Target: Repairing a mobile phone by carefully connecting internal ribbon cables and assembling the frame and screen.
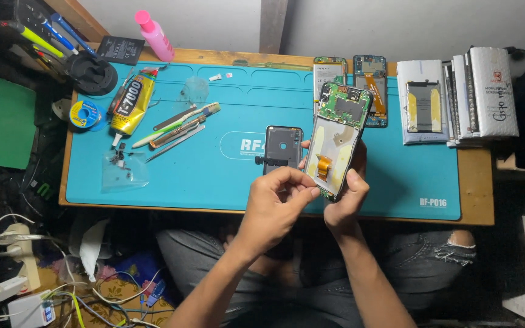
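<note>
An opened phone (pixel 337 143) is held above the near edge of a blue mat (pixel 214 164), tilted, its green circuit board at the far end and an orange flex cable low in the bare frame. It is gripped by the right hand (pixel 346 203), whose fingers are curled around the lower right edge, the thumb lying on the front. The left hand (pixel 274 203) is closed at the phone's lower left corner, thumb and forefinger pinched together against the frame; whether anything small is caught between them cannot be told.

Just left of the phone, a dark back cover (pixel 283 147) lies flat on the mat. Beyond it, two more opened phones (pixel 352 76) are laid side by side at the mat's far edge. To the right, a stack of white packets (pixel 457 97) rests on the table (pixel 478 182). On the left part of the mat, a glue tube (pixel 130 104), tweezers (pixel 177 130), a solder spool (pixel 85 114) and a small clear bag (pixel 123 170) are spread. A pink bottle (pixel 155 35) lies at the back.
</note>
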